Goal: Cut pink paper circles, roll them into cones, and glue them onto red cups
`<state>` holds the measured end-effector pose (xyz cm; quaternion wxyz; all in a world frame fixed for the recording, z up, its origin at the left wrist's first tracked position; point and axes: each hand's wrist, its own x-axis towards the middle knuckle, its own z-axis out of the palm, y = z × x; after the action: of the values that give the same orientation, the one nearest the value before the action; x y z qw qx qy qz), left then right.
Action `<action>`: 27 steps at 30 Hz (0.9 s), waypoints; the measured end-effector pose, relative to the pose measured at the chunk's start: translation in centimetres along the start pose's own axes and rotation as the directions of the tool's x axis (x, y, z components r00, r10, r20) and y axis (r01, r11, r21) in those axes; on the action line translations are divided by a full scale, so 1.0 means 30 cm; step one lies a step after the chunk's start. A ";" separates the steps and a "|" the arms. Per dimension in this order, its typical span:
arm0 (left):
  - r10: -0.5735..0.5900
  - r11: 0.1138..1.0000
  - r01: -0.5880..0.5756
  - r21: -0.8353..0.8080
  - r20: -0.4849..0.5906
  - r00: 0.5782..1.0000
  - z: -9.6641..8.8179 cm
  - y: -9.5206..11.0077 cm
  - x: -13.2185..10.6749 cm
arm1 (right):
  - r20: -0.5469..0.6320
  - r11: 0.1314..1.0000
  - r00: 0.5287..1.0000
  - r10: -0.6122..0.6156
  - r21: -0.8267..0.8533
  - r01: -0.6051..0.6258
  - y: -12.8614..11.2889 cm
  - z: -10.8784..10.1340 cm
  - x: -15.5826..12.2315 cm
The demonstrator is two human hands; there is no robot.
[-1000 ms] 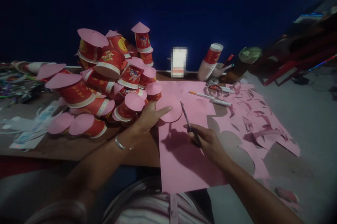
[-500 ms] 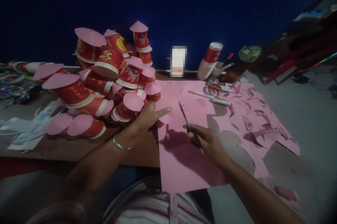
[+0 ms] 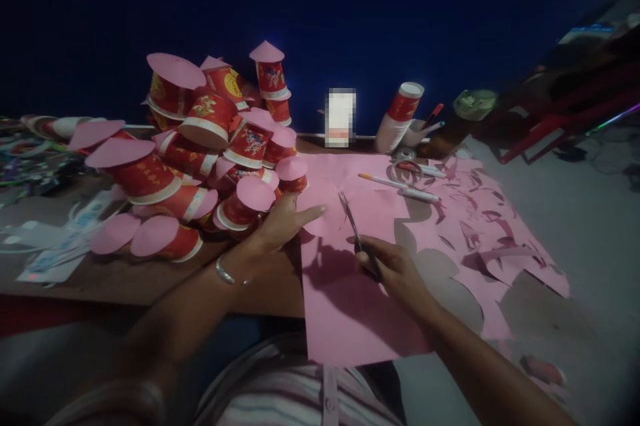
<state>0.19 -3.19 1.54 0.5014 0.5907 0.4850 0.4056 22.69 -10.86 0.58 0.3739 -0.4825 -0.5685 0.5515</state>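
My left hand (image 3: 293, 219) pinches a round pink paper disc (image 3: 320, 196) by its left side, thumb on top. In my right hand (image 3: 387, 263) is a pair of scissors (image 3: 353, 216), its blade tips slightly apart just right of the disc. A thin sliver of pink paper hangs near the blades. Beneath both lies a large pink paper sheet (image 3: 345, 326), with the shadow of my hands on it. Left of my left hand, a pile of red paper cups (image 3: 205, 119) wears pink paper cone tops.
Beyond the sheet lie an orange-tipped pen (image 3: 383, 181), a marker (image 3: 420, 195) and a tape roll (image 3: 407, 173). A stack of cups (image 3: 400, 116) and a jar (image 3: 460, 119) stand behind. Pink offcuts (image 3: 490, 213) cover the right side. A power strip (image 3: 70, 239) lies at far left.
The scissors' blades have parted a little at the tips, and a paper sliver now hangs beside them. Both hands stay almost in place; the view shifts slightly.
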 end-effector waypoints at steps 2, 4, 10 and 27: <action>-0.018 1.000 0.019 -0.009 0.033 0.999 -0.002 0.001 0.000 | 0.001 1.000 1.000 -0.011 -0.001 0.011 0.000 -0.002 0.001; -0.029 0.999 0.030 -0.019 0.051 0.998 -0.004 0.001 0.001 | 0.002 1.000 1.000 -0.018 -0.010 0.018 0.000 -0.003 0.002; -0.029 1.000 0.029 0.003 0.045 0.999 -0.009 0.002 -0.001 | 0.005 0.999 0.999 -0.032 -0.031 0.032 -0.003 -0.004 0.004; -0.047 0.997 0.049 -0.065 0.030 0.998 -0.008 -0.010 0.008 | 0.008 0.999 0.999 -0.041 0.013 0.041 0.011 -0.009 0.014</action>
<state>-0.04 -2.91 1.29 0.5369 0.5678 0.4783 0.4008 22.89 -10.40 0.25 0.3857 -0.4663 -0.5762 0.5494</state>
